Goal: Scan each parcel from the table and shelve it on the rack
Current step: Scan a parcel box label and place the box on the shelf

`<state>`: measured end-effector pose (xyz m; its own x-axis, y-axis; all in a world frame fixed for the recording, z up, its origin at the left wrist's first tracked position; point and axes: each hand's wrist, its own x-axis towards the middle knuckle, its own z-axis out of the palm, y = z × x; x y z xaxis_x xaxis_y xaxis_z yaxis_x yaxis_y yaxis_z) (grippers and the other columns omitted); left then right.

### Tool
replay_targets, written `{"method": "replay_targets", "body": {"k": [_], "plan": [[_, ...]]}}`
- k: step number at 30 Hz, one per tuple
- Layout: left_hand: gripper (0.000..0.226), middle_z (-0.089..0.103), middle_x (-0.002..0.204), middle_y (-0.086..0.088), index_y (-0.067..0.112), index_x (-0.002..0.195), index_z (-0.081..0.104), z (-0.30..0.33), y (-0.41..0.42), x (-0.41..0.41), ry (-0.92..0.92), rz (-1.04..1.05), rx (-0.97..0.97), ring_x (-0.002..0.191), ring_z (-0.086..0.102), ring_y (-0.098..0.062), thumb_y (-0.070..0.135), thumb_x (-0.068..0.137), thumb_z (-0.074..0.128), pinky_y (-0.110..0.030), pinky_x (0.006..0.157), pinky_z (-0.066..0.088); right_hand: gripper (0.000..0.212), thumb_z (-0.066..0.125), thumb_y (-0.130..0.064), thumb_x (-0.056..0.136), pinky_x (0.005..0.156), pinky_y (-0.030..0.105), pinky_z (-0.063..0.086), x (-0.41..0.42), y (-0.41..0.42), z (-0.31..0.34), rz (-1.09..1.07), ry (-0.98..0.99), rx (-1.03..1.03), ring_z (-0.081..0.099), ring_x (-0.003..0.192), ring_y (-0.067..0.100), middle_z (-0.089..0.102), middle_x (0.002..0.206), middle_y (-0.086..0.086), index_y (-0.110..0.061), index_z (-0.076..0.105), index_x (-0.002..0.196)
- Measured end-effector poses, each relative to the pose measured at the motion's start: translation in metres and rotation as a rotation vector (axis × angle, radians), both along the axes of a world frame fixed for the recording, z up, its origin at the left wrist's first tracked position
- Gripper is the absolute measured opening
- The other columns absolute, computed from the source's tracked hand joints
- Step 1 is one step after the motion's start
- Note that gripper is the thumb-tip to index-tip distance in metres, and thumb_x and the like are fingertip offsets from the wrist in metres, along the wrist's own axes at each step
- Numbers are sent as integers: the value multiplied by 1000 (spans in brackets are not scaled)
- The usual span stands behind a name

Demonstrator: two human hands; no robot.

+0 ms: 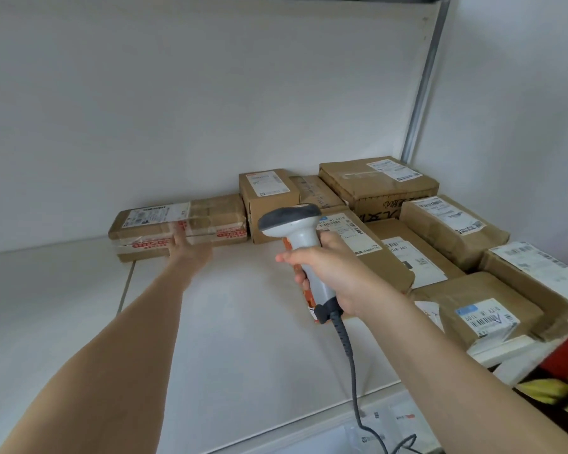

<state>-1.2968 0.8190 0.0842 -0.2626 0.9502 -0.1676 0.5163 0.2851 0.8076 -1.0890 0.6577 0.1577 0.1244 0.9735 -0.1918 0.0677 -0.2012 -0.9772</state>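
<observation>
The white shelf (pixel 243 322) of the rack fills most of the view, its left half bare and its right half stacked with brown parcels. Biggest among them is the box (pixel 379 185) at the back right corner, label up.

The flat taped parcel (pixel 177 226) lies at the back of the shelf against the wall, left of the other parcels and just beside an upright little carton (pixel 266 204). Its long axis runs left to right along the wall; the label faces up toward its left end.

The left hand (pixel 186 247) reaches straight ahead to it, fingers out flat and relaxed, the tips at the parcel's front edge, gripping nothing. Blur hides whether they quite touch. This hand is much the nearer; the parcel lies forward and slightly left of it.

The right hand (pixel 325 270) is wrapped around the handle of the scanner (pixel 295 244), held upright over the shelf's middle, head pointing away and leftward, coiled cord (pixel 351 365) hanging below.

The parcel looks shelved; any last nudge would likely go square to its long side.
</observation>
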Motion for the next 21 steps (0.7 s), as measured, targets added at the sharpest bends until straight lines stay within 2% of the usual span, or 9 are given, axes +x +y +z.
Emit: {"method": "replay_targets", "body": {"k": [2, 4, 5, 7, 9, 13, 16, 18, 21], "plan": [[69, 29, 152, -17, 16, 152, 23, 2, -8, 5, 42, 97, 2, 136, 33, -40, 22, 90, 53, -55, 109, 36, 35, 74, -11, 83, 51, 27, 43, 2, -7, 3, -15, -1, -19, 53, 48, 11, 56, 73, 9, -1, 58, 113], [36, 56, 122, -19, -1, 122, 51, 9, -20, 13, 74, 198, 46, 110, 55, -34, 20, 93, 48, -43, 92, 50, 37, 73, -10, 83, 51, 28, 44, 5, -17, 10, -24, -2, -48, 54, 51, 13, 60, 74, 11, -1, 58, 115], [22, 60, 108, -17, -2, 106, 57, 14, -28, 19, 58, 205, 72, 98, 59, -31, 14, 95, 46, -38, 82, 52, 35, 71, -9, 84, 50, 27, 44, 7, -23, 14, -33, 10, -59, 54, 52, 13, 62, 78, 12, -2, 59, 116], [17, 63, 93, -17, 2, 85, 62, 26, -44, 31, -9, 187, 156, 82, 59, -29, 5, 94, 49, -35, 70, 50, 24, 69, -7, 86, 47, 23, 45, 15, -35, 23, -51, 34, -71, 54, 52, 10, 62, 82, 12, -4, 60, 108], [22, 62, 79, -9, 4, 79, 67, 42, -67, 47, -94, 159, 244, 69, 55, -23, -3, 90, 50, -26, 61, 46, 16, 70, -7, 87, 48, 21, 47, 26, -48, 33, -59, 52, -72, 54, 54, 11, 61, 75, 8, -10, 59, 99], [31, 56, 62, -5, 2, 67, 65, 79, -116, 88, -172, 117, 341, 53, 45, -19, -12, 77, 39, -19, 50, 31, 27, 79, -14, 79, 61, 29, 52, 51, -78, 48, -111, 82, -73, 60, 58, 13, 69, 81, 7, -19, 61, 100], [27, 51, 56, -7, -1, 58, 60, 101, -151, 128, -198, 36, 395, 52, 43, -18, -13, 68, 38, -20, 50, 29, 32, 77, -9, 80, 52, 23, 48, 74, -110, 62, -119, 110, -46, 55, 49, 10, 67, 83, 9, -12, 62, 109], [23, 47, 56, -10, -7, 59, 57, 111, -173, 161, -206, -17, 413, 51, 40, -20, -14, 66, 37, -20, 49, 27, 34, 75, -7, 81, 52, 24, 46, 97, -139, 70, -122, 114, -28, 53, 48, 10, 64, 81, 10, -8, 62, 112], [24, 35, 52, -6, 2, 51, 44, 119, -202, 216, -198, -57, 464, 53, 30, -21, -13, 70, 42, -22, 49, 21, 30, 73, -4, 83, 49, 23, 43, 147, -192, 76, -143, 129, 10, 51, 47, 10, 61, 78, 11, -3, 63, 111]]}}
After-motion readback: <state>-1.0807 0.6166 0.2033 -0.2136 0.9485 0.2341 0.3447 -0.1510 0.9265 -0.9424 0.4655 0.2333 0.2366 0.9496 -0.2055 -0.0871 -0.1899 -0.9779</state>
